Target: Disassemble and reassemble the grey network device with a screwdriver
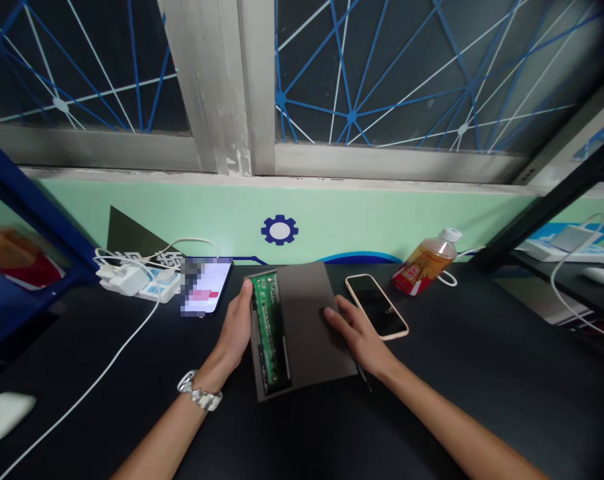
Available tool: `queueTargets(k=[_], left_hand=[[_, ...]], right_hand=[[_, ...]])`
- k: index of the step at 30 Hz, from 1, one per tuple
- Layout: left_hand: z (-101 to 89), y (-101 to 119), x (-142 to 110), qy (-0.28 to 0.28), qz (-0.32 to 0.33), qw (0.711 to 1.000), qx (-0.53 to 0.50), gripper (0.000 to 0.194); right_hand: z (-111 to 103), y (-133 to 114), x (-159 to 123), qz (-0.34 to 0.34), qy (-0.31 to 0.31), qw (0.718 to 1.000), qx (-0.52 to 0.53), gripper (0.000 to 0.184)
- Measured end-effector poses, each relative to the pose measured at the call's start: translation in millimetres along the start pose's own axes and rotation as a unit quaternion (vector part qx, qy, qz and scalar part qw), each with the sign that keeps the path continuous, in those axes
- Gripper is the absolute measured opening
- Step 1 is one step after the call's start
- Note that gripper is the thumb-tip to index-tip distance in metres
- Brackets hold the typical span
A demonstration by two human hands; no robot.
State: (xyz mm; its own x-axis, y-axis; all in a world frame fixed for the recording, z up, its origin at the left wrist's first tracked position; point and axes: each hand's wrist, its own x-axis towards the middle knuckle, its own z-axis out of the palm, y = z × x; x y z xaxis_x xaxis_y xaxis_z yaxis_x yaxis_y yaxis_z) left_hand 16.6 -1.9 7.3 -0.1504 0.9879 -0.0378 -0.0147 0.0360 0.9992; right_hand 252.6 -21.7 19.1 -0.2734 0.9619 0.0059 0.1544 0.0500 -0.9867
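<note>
Between my hands is a flat grey panel (312,333), tilted up above the black desk. A green circuit board (269,327) shows in a long opening along its left side. My left hand (238,320) grips the panel's left edge, with the thumb by the board's upper end. My right hand (357,330) holds the right edge, its thumb lying on the grey face. The fingers behind the panel are hidden. A thin dark rod (365,380) sticks out below my right hand; I cannot make out what it is or whether that hand holds it.
A phone with a light rim (379,307) lies just beyond my right hand, near a drink bottle (425,263). To the left are a lit phone (212,287), a power strip (157,283) with white cables and a white mouse (5,417). A green wall (222,220) stands behind.
</note>
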Motion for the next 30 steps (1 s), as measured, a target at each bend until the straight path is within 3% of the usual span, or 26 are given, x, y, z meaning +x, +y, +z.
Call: queueTargets(k=[3,6,9,13,16,18,20,22,25,30], left_hand=[[-8.3,-1,7,0.004,0.011,1.000,0.022,0.061],[-9.0,-6,8,-0.006,0.011,0.996,0.088,0.056],[-5.0,-10,5,-0.007,0.008,0.983,0.181,0.052],[-2.5,-12,2,-0.037,0.032,0.959,0.280,0.036],[-2.4,-7,0,-0.045,0.060,0.932,0.355,0.027],[-0.9,-2,-2,-0.039,0.065,0.903,0.423,0.030],[2.1,3,-5,-0.030,0.062,0.870,0.489,0.030],[5.8,6,-9,-0.025,0.057,0.838,0.542,0.029],[10.0,8,-12,-0.014,0.062,0.800,0.597,0.032],[11.3,8,-12,-0.004,0.066,0.773,0.631,0.036]], right_hand=[[-9,-7,4,-0.019,0.028,0.995,0.093,0.032],[-14,-8,7,-0.044,0.082,0.990,0.106,0.036],[-17,-5,8,-0.069,0.110,0.989,0.067,0.039],[-21,-25,14,-0.119,0.039,0.988,-0.091,0.028],[-22,-59,30,-0.186,-0.009,0.940,-0.286,0.019],[-20,-79,46,-0.202,-0.044,0.891,-0.404,0.010],[-16,-89,66,-0.208,-0.054,0.852,-0.477,0.013],[-9,-86,85,-0.214,-0.058,0.832,-0.508,0.016],[3,-62,111,-0.222,-0.060,0.817,-0.530,0.015],[14,-17,135,-0.210,-0.080,0.801,-0.555,0.020]])
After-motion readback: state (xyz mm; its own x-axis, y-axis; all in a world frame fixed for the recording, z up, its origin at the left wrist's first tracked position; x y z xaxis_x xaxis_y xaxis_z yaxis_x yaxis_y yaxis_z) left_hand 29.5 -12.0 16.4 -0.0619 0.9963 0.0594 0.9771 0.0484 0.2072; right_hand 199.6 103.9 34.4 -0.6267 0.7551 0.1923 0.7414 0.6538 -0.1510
